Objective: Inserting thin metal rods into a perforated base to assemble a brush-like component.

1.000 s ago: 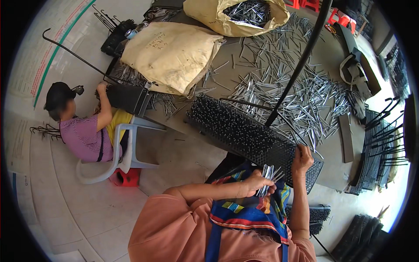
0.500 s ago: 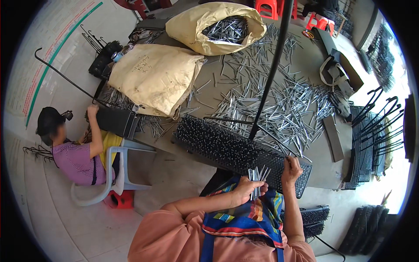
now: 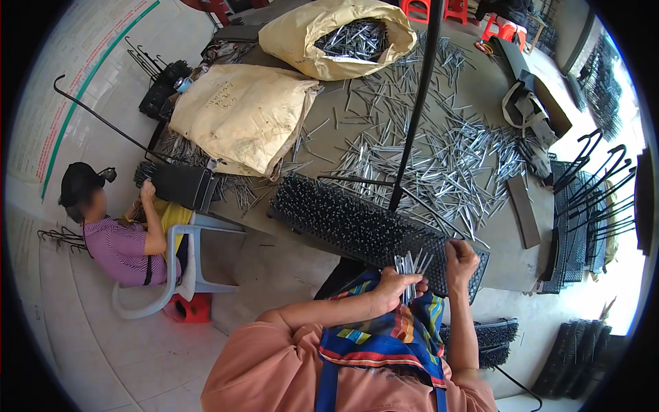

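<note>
The largest share of the view is filled by a grey-brown counter (image 3: 495, 96), over which loose metal strips (image 3: 439, 161) are strewn. At its left side a co-worker in a purple top (image 3: 118, 247) is seated on a pale plastic chair (image 3: 175, 264). On its far left part a tan sack (image 3: 240, 113) is laid flat, and beyond it a second tan sack (image 3: 292, 44), filled with more strips, is tipped onto its side. At the near edge a long black perforated panel (image 3: 357, 218) is set slantwise; its left and middle parts are densely studded with dark tips, while holes are left bare at its right end. The right grip (image 3: 461, 262) is held over that end, to the right of the other hand; its fingers are curled tightly together, and whether a strip is pinched there cannot be told. By the left grip (image 3: 397, 287), near the panel's near edge, a bundle of strips (image 3: 410, 264) is grasped between thumb and fingers, the ends fanned out above and jutting below.
</note>
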Demonstrator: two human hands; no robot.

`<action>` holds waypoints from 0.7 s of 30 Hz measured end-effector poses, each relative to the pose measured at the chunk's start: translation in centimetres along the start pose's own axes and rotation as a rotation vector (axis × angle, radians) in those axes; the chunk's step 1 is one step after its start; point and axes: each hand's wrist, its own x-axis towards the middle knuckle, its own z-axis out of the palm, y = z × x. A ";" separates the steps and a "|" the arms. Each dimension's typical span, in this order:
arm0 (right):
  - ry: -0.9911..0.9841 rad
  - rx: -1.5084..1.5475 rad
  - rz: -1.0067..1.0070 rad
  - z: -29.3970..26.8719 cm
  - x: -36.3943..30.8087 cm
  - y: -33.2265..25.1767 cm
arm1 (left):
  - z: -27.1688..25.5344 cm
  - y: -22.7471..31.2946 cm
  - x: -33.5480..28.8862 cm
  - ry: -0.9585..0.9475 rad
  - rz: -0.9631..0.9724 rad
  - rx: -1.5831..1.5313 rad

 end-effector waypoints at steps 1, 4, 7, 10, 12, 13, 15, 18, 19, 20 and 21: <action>-0.198 0.209 0.211 -0.8 -0.3 -0.7 | 0.0 0.1 0.2 -0.011 -0.026 0.008; -0.582 0.689 0.562 -1.9 -2.3 -0.5 | 0.6 -0.3 0.5 -0.059 -0.045 0.094; -0.534 0.489 0.337 -1.3 -2.6 0.7 | 0.9 -1.0 1.3 -0.048 0.021 0.163; -0.537 0.623 0.502 -1.1 -1.2 -0.3 | 1.0 0.1 1.6 0.006 0.106 0.072; -0.394 0.710 0.566 -0.7 -0.9 0.5 | -0.3 1.2 1.7 0.023 0.010 0.087; -0.218 0.714 0.612 -1.1 -0.6 0.2 | -0.4 1.8 1.2 0.075 0.004 0.181; -0.029 0.782 0.591 -1.0 -0.3 1.3 | -2.4 1.2 1.1 0.013 -0.005 0.249; 0.267 0.489 0.164 -1.2 0.8 2.3 | -3.8 0.1 -0.1 -0.166 -0.146 0.482; 0.261 0.479 0.171 -0.9 0.9 2.5 | -4.1 -0.3 -0.2 -0.167 -0.158 0.475; 0.253 0.480 0.109 -0.7 1.2 2.8 | -3.9 -0.4 -0.2 -0.184 -0.142 0.497; 0.246 0.483 0.046 -0.6 1.4 2.7 | -3.6 -0.4 -0.3 -0.200 -0.124 0.521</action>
